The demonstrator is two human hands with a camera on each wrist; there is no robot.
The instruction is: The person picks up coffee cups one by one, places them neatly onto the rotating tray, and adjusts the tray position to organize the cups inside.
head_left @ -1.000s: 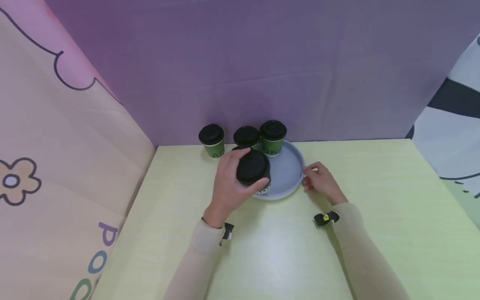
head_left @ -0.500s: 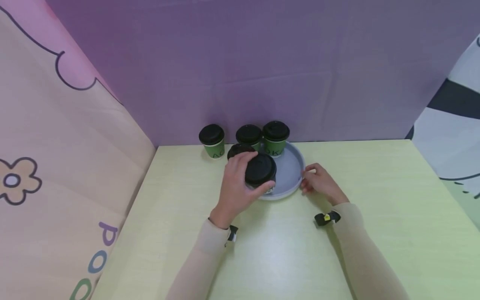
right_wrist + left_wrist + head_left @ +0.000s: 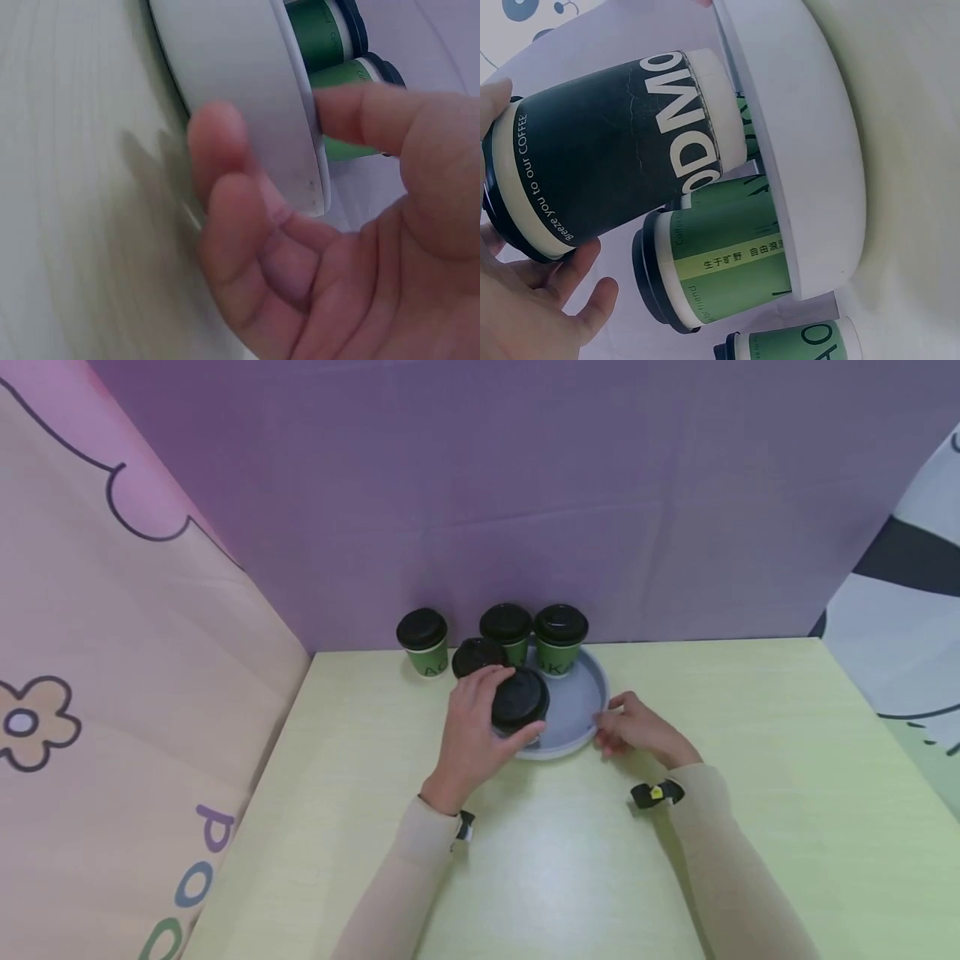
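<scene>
My left hand [image 3: 472, 731] grips a black paper coffee cup [image 3: 607, 142] with a black lid and white lettering, thumb and fingers around its lid end. That cup is over the near left part of a round grey tray [image 3: 579, 710] with a raised rim. Behind it on the tray stand a green lidded cup [image 3: 720, 255] and two more green cups, one at the back [image 3: 516, 650] and one to its right [image 3: 558, 658]. My right hand [image 3: 639, 731] pinches the tray's right rim, with the thumb on the edge and curled fingers against the outer wall [image 3: 232, 60].
Another green lidded cup [image 3: 427, 660] stands on the pale wooden table [image 3: 547, 877], left of the tray. A purple cloth wall [image 3: 525, 485] rises along the back edge, and a printed cloth [image 3: 135, 635] hangs at the left side.
The tray has turned clockwise with its green cups, the back ones shifting right. My right hand has moved slightly toward me along with the rim. The black cup has moved a little right.
</scene>
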